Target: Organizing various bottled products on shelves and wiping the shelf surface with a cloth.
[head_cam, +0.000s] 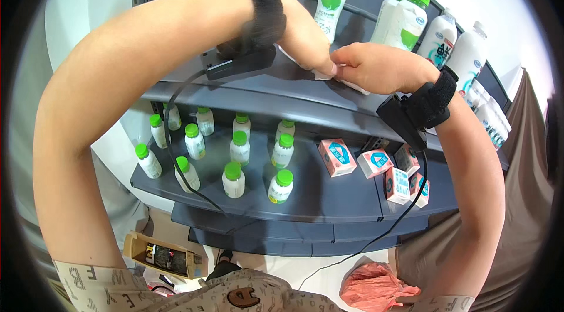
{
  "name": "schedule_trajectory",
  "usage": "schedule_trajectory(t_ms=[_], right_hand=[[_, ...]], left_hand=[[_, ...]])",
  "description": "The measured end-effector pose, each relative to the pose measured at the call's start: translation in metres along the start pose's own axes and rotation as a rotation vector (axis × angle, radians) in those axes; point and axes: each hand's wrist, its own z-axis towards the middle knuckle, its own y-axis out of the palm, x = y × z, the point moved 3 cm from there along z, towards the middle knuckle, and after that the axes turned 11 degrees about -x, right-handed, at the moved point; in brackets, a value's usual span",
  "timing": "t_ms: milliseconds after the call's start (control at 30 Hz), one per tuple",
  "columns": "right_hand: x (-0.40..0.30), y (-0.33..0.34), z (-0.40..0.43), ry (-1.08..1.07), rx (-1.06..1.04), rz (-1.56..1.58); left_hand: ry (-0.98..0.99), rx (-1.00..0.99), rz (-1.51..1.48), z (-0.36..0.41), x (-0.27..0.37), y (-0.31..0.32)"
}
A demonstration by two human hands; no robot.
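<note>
My left hand (pixel 306 37) and my right hand (pixel 374 67) meet over the front part of the upper grey metal shelf, fingertips together. Between and under the fingers is a thin white item (pixel 324 75), mostly hidden; what it is cannot be made out. Just behind my hands stands a white bottle (pixel 331 8) with a green cap and a green coconut picture. Beyond my right hand are another green-capped white bottle (pixel 407 26), its surface wrinkled, and a similar one (pixel 384 19) partly behind it. Both wrists wear black straps with cabled devices.
White bottles (pixel 440 37) with pale caps line the upper shelf's right. On the shelf below stand several small green-capped bottles (pixel 233 180) in rows and several pink cartons (pixel 338 158). Black cables (pixel 361 248) hang from both wrists. A cardboard box (pixel 194 263) and red plastic bag (pixel 374 285) lie on the floor.
</note>
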Motion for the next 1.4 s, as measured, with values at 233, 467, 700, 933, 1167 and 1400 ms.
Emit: schedule_trajectory(t_ms=[233,467,700,933,1167,1400], right_hand=[[0.005,-0.019,0.056,0.125,-0.099,-0.031],[0.007,-0.040,0.128,0.265,-0.237,-0.068],[0.000,-0.054,0.197,0.301,-0.243,-0.102],[-0.037,-0.066,0.253,0.148,-0.111,-0.112],[-0.088,-0.075,0.282,0.015,-0.058,-0.032],[-0.129,-0.082,0.249,-0.149,-0.043,0.020]], left_hand=[[-0.060,-0.004,0.039,0.031,-0.057,-0.015],[-0.237,-0.065,-0.011,0.050,-0.131,-0.026],[-0.162,-0.069,-0.174,0.057,-0.208,-0.015],[-0.308,0.009,-0.171,0.009,-0.263,0.007],[-0.475,0.056,-0.246,-0.058,-0.286,0.033],[-0.411,0.005,-0.172,-0.120,-0.256,0.051]])
